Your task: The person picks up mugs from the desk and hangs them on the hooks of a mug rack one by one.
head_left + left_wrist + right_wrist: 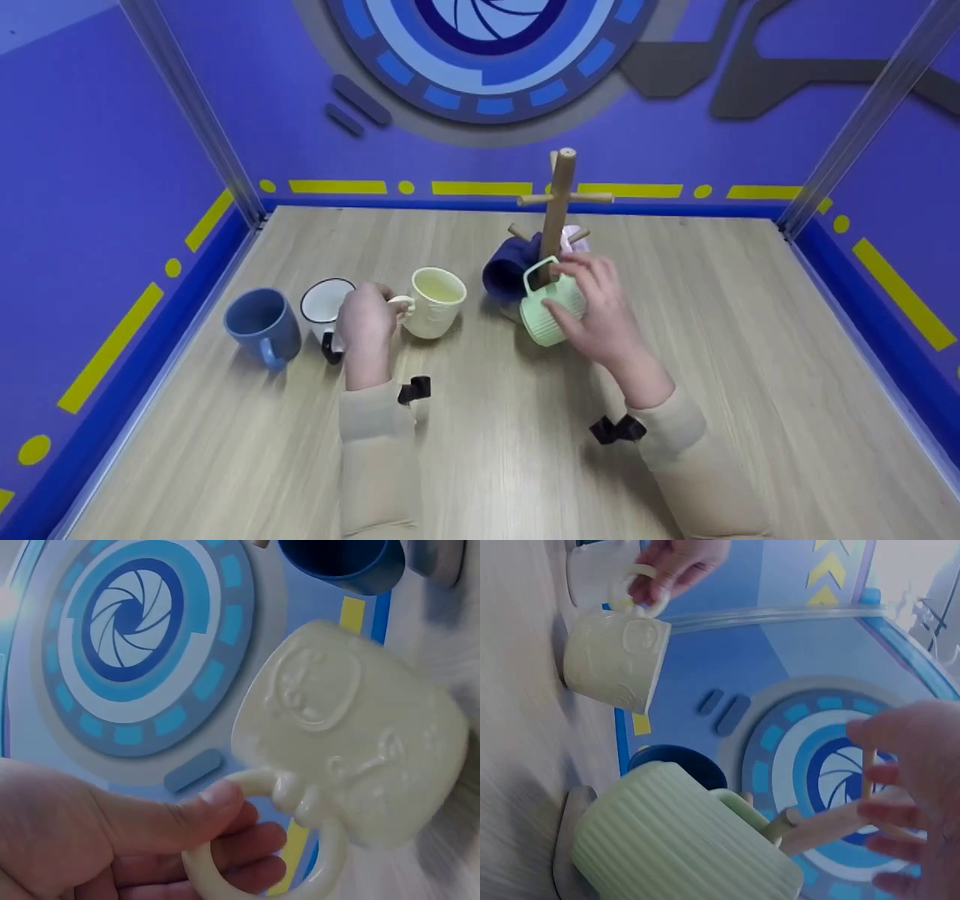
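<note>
My left hand point(367, 319) pinches the ring-shaped handle of a cream mug point(431, 319) between thumb and fingers. Raised relief shows on that mug's side in the left wrist view, and its base is close to the tabletop. On a wooden mug tree point(556, 217), a ribbed light green mug point(538, 324) hangs tilted, its handle over a lower peg point(784, 821). My right hand point(604, 315) is just right of the green mug, with fingers extended. In the right wrist view, a gap separates these fingers point(892, 817) from the mug.
A navy mug point(508, 271) and a pale pink mug point(574, 234), partly hidden, are also on the tree. To the left, a white mug with a dark rim point(319, 304) and a blue mug point(262, 330) stand on the wooden table point(480, 450). Blue printed walls point(465, 165) enclose the table.
</note>
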### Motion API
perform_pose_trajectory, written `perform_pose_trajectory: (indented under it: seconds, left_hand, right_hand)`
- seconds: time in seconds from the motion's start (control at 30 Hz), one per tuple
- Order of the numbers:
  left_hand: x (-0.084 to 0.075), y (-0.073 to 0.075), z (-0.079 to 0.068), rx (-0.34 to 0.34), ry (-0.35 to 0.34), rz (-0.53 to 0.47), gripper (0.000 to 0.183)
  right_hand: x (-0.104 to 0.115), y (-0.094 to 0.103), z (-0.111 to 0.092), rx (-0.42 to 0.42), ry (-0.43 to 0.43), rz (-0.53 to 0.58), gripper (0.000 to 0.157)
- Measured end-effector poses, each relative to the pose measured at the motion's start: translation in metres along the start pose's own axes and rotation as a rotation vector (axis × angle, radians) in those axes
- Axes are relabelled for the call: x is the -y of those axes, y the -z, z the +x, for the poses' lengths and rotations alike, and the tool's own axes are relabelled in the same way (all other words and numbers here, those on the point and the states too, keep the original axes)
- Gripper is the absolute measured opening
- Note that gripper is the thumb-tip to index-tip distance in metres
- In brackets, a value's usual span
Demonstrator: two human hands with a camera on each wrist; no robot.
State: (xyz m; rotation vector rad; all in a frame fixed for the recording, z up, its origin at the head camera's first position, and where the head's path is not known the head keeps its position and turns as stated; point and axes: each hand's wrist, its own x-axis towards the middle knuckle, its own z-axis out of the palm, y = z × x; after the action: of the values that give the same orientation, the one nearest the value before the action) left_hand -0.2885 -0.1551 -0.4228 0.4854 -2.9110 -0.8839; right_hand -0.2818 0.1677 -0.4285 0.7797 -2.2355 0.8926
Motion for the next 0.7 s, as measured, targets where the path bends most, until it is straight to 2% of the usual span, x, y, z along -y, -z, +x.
perform_pose_trajectory:
  seconds: [0.03,0.1,0.27,0.37,0.47,0.57,0.7]
  left_hand:
    - [-0.002,0.001,-0.002,-0.013,-0.031,0.0,0.016]
    - [-0.007,0.005,-0.008,-0.031,-0.097,0.005,0.016]
    - [-0.025,0.012,-0.025,-0.007,-0.247,0.049,0.016]
    - [-0.035,0.012,-0.034,0.015,-0.328,0.074,0.017]
    - [-0.046,0.01,-0.041,0.034,-0.402,0.096,0.017]
    - [-0.054,0.008,-0.048,0.046,-0.489,0.114,0.015]
    - [-0.059,0.006,-0.055,0.032,-0.592,0.131,0.011]
  right_hand:
    - [0.002,-0.003,-0.001,0.035,0.049,0.012,0.051]
    - [0.008,-0.007,-0.003,0.146,0.089,0.029,0.059]
    - [0.021,-0.024,-0.011,0.373,0.097,0.019,0.082]
    - [0.027,-0.035,-0.015,0.422,0.103,-0.009,0.093]
    - [0.032,-0.04,-0.018,0.457,0.072,-0.047,0.101]
    - [0.033,-0.041,-0.02,0.474,0.04,-0.06,0.102]
    - [0.033,-0.039,-0.02,0.48,0.005,-0.038,0.096]
